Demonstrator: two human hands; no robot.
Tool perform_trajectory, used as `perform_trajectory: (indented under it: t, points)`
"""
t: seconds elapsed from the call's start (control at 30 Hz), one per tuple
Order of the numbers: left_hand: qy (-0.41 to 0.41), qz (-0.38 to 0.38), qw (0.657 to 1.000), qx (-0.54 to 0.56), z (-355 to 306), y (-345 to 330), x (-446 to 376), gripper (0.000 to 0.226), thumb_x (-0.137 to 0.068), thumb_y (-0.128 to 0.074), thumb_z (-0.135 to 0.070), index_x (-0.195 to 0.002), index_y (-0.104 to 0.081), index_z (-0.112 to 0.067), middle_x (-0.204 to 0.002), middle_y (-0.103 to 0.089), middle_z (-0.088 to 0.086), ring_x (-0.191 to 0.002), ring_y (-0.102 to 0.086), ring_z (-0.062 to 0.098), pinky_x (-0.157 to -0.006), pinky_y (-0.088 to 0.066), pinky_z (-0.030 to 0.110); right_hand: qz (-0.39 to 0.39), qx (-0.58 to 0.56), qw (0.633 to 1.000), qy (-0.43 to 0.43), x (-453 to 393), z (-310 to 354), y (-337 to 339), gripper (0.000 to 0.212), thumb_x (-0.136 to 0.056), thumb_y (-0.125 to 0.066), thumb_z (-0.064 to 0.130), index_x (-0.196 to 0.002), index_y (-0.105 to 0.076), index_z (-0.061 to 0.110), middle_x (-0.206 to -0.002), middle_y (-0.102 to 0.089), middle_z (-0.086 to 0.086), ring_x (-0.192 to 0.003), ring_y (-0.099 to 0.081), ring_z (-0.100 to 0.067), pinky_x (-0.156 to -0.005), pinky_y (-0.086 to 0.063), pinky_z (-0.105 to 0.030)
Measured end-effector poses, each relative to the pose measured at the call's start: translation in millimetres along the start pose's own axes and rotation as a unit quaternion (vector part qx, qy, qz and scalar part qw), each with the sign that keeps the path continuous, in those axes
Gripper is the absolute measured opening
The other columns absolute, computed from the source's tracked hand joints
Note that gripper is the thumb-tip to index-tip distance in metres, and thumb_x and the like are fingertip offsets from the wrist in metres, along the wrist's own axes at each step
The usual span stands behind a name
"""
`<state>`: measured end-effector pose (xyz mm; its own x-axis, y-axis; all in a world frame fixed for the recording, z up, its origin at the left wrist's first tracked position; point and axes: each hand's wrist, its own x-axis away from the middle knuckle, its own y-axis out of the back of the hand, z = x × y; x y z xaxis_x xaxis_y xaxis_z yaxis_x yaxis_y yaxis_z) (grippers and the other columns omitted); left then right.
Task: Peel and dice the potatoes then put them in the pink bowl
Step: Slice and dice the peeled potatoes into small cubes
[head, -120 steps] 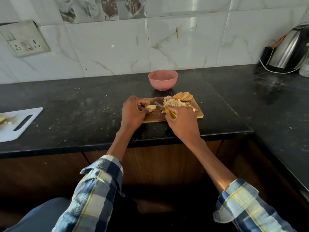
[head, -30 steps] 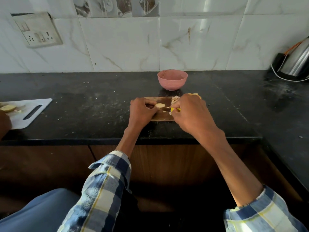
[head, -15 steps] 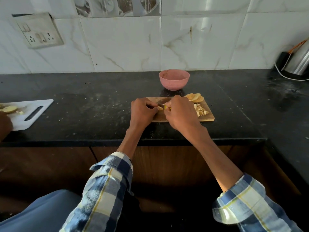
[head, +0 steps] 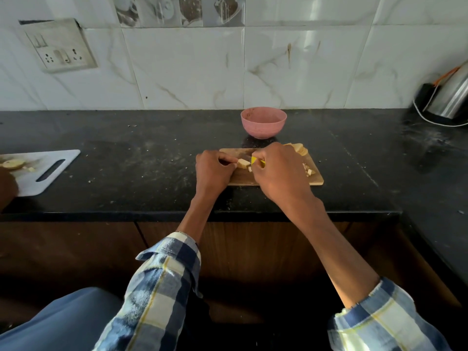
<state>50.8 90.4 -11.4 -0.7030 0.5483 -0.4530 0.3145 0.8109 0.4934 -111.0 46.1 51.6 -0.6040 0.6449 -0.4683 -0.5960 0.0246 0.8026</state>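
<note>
Since a moment ago, right hand point(head: 277, 171) shifted left over the diced pile, gripping the knife point(head: 255, 160); left hand point(head: 212, 171) pinches the potato piece point(head: 243, 163). Keep fingers tucked, cuts even.

Compared with four seconds ago, the right hand point(head: 277, 173) sits further over the wooden cutting board point(head: 243, 177), so it now hides most of the diced potato pile point(head: 308, 171) and part of the potato slices point(head: 300, 149); only a sliver of the knife's yellow handle point(head: 257, 161) shows between its fingers, and the blade is no longer plainly visible. The potato piece point(head: 243, 163) pinched by the left hand point(head: 212, 171) is shorter and squarer than the rounded piece seen then, with a small cut bit point(head: 249, 169) lying beside it. At the far left, another person's hand point(head: 6, 188) has come to the white cutting board point(head: 50, 171)
</note>
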Motion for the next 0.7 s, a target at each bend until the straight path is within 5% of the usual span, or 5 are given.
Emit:
perform_trajectory:
  t: [0.2,0.7]
  points:
    - [0.03,0.012,0.999,0.029,0,-1,-2,0.01,-0.087,-0.082,-0.01,-0.086,-0.083,-0.02,-0.077,-0.072,-0.015,-0.069,-0.068,-0.004,-0.063,-0.049,0.004,0.018,0.012,1.0,0.005,-10,4,-23,0.026,-0.098,-0.068,0.025,-0.12,-0.074,0.014,-0.107,-0.074,-0.004,-0.092,-0.068,-0.016,-0.079,-0.056,-0.03]
    - [0.021,0.003,0.999,0.047,3,-2,-4,0.011,-0.083,-0.085,-0.008,-0.082,-0.083,-0.019,-0.071,-0.07,-0.016,-0.069,-0.068,-0.008,-0.067,-0.054,0.008,0.011,0.063,0.997,0.032,7,-4,-52,0.013,-0.1,-0.061,0.024,-0.104,-0.07,0.017,-0.089,-0.065,-0.002,-0.079,-0.056,-0.015,-0.066,-0.039,-0.029]
